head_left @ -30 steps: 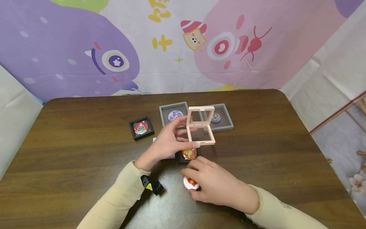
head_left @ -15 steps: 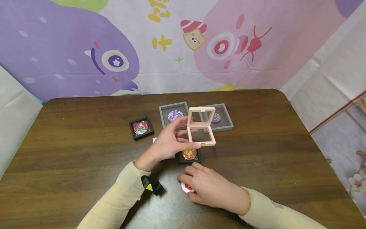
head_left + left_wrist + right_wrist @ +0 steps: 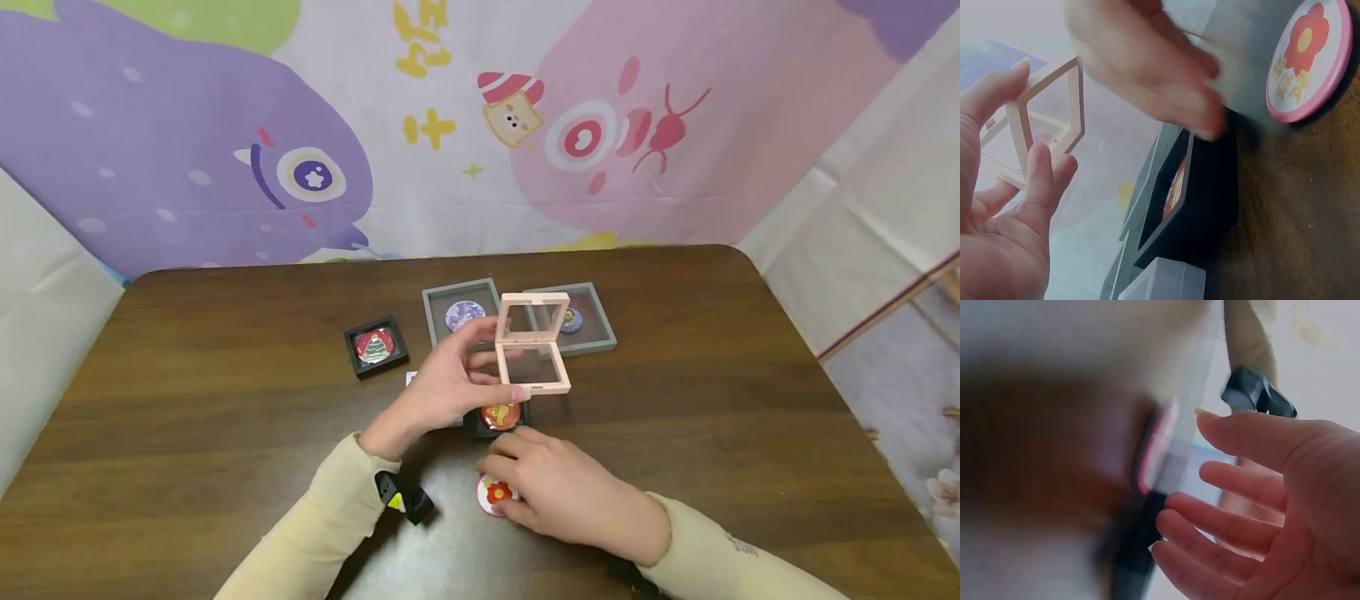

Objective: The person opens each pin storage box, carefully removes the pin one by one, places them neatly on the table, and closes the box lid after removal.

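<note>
My left hand (image 3: 435, 383) grips a pale pink display frame (image 3: 536, 386), its two clear-windowed halves spread apart and raised over the table. Its thumb is on the front edge, as the left wrist view also shows with the frame (image 3: 1074, 100). A round badge (image 3: 491, 493) with a red flower and pink rim lies on the tabletop. Over it hovers my right hand (image 3: 562, 492); in the right wrist view its fingers are loosely spread, apart from the badge (image 3: 1159, 447). Under the left hand sits a black case (image 3: 480, 429) holding an orange badge (image 3: 500, 415), partly hidden.
Two grey frames (image 3: 429, 307) with round badges stand behind the pink frame. To the left is a black case (image 3: 360, 371) with a red tree badge. A whitish box (image 3: 1169, 281) is partly hidden beneath the left hand. A printed cloth (image 3: 450, 200) hangs behind the table.
My right hand first shifts left and nearer with the flower badge, then loosens from it, leaving more of the badge showing. The left hand keeps holding the pink frame. The head view tips up slightly.
</note>
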A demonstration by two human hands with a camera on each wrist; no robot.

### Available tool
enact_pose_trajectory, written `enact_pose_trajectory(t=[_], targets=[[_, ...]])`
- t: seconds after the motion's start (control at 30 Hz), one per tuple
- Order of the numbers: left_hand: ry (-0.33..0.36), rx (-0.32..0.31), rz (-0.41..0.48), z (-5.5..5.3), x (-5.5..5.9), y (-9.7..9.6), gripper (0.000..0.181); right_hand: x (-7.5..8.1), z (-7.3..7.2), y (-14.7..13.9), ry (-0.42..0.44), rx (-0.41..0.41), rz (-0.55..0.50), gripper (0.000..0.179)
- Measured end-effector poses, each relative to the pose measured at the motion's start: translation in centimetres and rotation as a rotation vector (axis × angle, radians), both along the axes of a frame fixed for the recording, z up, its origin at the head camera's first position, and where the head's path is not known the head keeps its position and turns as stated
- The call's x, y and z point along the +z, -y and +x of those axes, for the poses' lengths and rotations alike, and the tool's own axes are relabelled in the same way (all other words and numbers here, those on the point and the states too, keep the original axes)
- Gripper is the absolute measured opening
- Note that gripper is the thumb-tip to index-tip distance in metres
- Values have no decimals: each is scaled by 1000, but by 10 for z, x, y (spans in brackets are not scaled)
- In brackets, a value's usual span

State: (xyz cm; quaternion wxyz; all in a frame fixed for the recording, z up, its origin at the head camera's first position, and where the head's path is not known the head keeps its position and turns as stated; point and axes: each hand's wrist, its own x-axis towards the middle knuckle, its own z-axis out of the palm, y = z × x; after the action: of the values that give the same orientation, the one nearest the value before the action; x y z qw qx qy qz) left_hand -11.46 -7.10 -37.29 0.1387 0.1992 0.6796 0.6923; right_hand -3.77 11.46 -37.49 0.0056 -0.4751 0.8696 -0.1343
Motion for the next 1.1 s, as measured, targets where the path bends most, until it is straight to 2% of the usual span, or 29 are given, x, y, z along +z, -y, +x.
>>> enact_pose_trajectory(t=[0.2, 0.33, 0.5, 0.63, 0.73, 0.8, 0.9, 1.0, 1.1], targets=[[-7, -7, 4, -2, 0, -2, 75, 23, -19, -21, 21, -59, -10, 34], [9, 4, 6, -1, 0, -1, 70, 39, -33, -37, 86, -115, 32, 31], [33, 13, 15, 0, 1, 0, 63, 57, -46, -60, 178, -227, 54, 20], [31, 7, 19, 0, 0, -1, 61, 67, -55, -75, 176, -327, 12, 19], [44, 0, 32, 1, 1, -2, 62, 70, -60, -81, 199, -397, -63, 30], [60, -11, 51, 2, 1, -3, 63, 70, -62, -82, 268, -426, -131, 39], [75, -36, 73, 5, 2, -4, 65, 68, -65, -80, 466, -457, -248, 50], [75, -58, 78, 7, 3, -6, 68, 64, -68, -76, 660, -472, -345, 55], [58, -77, 72, 9, 2, -8, 70, 58, -69, -72, 787, -463, -413, 57]])
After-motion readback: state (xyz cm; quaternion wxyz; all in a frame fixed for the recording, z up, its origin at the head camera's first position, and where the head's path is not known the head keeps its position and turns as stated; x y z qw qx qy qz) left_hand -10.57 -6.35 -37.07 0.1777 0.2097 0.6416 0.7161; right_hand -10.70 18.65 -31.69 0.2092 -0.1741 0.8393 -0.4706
